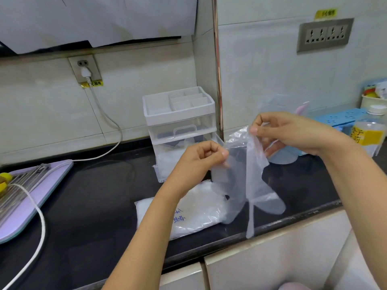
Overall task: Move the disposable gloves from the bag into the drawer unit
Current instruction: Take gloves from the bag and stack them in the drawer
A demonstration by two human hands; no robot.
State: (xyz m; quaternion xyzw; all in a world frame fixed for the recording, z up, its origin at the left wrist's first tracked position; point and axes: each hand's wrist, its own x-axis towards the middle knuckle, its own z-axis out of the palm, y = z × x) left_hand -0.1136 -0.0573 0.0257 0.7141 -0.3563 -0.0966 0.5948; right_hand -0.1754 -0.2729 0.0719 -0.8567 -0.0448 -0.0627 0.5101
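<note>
A black worktop (88, 206) carries a purple tray (31, 206) at left, crossed by a white cable (43, 227). A plug (85, 72) sits in a wall socket (93, 61). At right, a yellow-labelled bottle (369, 135) stands beside a blue rack (343, 117).

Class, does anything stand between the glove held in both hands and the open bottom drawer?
Nothing visible does. The glove hangs pinched by the left hand and right hand, beside the open drawer; only the left hand itself lies between them.

A thin clear glove (254, 185) hangs fingers-down in the air. Below it the translucent bag (194, 214), printed blue, lies flat. Behind stands the white-and-clear drawer unit (180, 114), its bottom drawer (165, 164) pulled out.
</note>
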